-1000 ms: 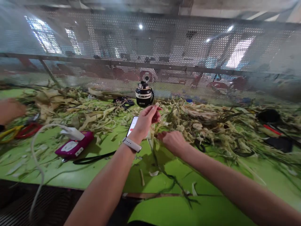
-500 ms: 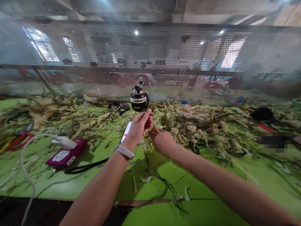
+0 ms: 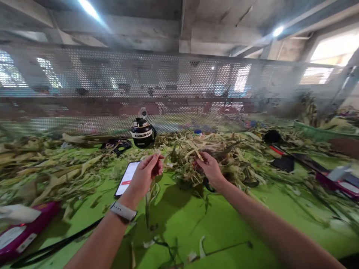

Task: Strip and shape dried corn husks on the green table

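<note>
My left hand [image 3: 148, 170], a pale watch [image 3: 123, 211] on its wrist, is closed in a pinch. Thin pale-green husk strips [image 3: 151, 196] hang below its fingers; the part inside the grip is mostly hidden. Just left of it a phone [image 3: 126, 179] with a lit screen lies on the green table [image 3: 168, 213]. Over the heap of husk scraps [image 3: 185, 168], my right hand [image 3: 209, 170] has thumb and fingers pinched on a pale husk strip [image 3: 197, 149]. The two hands are apart.
A black bottle [image 3: 142, 136] marked "ENERGY" stands behind, before a perforated metal screen [image 3: 168, 82]. Magenta devices lie at left [image 3: 36, 224] and right [image 3: 342, 183]. A black strap [image 3: 64, 239] crosses the front left. A green basket [image 3: 311, 130] sits far right.
My right hand has moved away from my left, rightward onto the husk heap, and now pinches a strip. The view has turned to the right and tilted up.
</note>
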`<state>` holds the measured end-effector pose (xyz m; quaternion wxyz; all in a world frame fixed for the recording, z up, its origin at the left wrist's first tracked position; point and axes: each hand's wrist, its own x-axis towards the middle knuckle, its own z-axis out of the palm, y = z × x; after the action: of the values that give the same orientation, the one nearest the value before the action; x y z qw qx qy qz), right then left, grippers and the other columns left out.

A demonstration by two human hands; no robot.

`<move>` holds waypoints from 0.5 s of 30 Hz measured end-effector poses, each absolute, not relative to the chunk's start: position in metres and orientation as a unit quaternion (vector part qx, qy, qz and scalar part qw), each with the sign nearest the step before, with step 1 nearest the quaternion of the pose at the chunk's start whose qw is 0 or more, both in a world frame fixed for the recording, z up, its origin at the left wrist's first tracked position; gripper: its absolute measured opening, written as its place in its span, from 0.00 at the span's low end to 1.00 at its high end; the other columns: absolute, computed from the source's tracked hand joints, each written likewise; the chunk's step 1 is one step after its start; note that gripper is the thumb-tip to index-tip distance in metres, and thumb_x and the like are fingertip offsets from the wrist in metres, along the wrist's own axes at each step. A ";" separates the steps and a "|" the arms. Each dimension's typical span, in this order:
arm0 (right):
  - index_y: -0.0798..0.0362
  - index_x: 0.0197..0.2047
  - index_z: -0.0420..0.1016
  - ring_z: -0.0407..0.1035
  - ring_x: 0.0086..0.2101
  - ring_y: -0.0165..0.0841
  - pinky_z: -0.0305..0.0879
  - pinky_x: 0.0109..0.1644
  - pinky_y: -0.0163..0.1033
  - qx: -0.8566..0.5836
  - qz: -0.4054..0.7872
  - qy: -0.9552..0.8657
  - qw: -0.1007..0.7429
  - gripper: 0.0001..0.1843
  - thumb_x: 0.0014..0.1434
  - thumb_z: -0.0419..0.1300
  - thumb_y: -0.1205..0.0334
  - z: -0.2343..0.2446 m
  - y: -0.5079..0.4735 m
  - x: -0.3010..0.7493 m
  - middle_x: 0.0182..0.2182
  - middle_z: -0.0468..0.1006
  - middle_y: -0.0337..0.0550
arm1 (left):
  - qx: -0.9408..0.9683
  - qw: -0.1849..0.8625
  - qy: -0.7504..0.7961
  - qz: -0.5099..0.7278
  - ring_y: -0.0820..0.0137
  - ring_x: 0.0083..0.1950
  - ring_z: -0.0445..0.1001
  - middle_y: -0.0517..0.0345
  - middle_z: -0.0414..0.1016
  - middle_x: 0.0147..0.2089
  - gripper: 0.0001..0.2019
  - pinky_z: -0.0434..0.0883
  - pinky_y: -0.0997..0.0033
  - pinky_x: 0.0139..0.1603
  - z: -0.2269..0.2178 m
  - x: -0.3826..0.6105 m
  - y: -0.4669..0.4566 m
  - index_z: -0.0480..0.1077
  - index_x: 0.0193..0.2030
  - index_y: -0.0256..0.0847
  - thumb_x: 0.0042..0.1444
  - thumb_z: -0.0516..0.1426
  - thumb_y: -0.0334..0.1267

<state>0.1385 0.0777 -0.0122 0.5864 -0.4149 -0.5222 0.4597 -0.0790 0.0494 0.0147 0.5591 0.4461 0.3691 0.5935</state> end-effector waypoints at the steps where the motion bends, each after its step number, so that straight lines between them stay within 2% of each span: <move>1: 0.53 0.35 0.69 0.70 0.27 0.29 0.65 0.28 0.33 -0.405 0.481 -0.490 0.603 0.16 0.42 0.64 0.56 -0.013 0.077 0.140 0.28 0.75 0.37 | 0.455 0.558 0.379 0.582 0.80 0.21 0.62 0.64 0.65 0.22 0.14 0.60 0.81 0.21 0.012 -0.076 0.048 0.71 0.33 0.36 0.46 0.61 0.46; 5: 0.53 0.31 0.70 0.69 0.24 0.28 0.63 0.26 0.31 -0.360 0.537 -0.404 0.647 0.19 0.35 0.69 0.56 -0.006 0.074 0.145 0.27 0.75 0.35 | 0.474 0.565 0.399 0.545 0.80 0.22 0.63 0.64 0.66 0.23 0.14 0.61 0.81 0.22 0.002 -0.067 0.045 0.71 0.33 0.36 0.46 0.61 0.47; 15: 0.53 0.31 0.71 0.67 0.20 0.23 0.64 0.25 0.29 -0.327 0.600 -0.348 0.642 0.19 0.36 0.70 0.58 0.006 0.066 0.151 0.25 0.76 0.33 | 0.498 0.564 0.434 0.496 0.77 0.22 0.64 0.63 0.68 0.22 0.18 0.62 0.78 0.23 -0.001 -0.056 0.038 0.70 0.32 0.36 0.43 0.61 0.50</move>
<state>0.1507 0.0664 0.0064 0.6420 -0.3266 -0.3475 0.6004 -0.0564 0.0378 -0.0010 0.5643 0.4976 0.4337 0.4958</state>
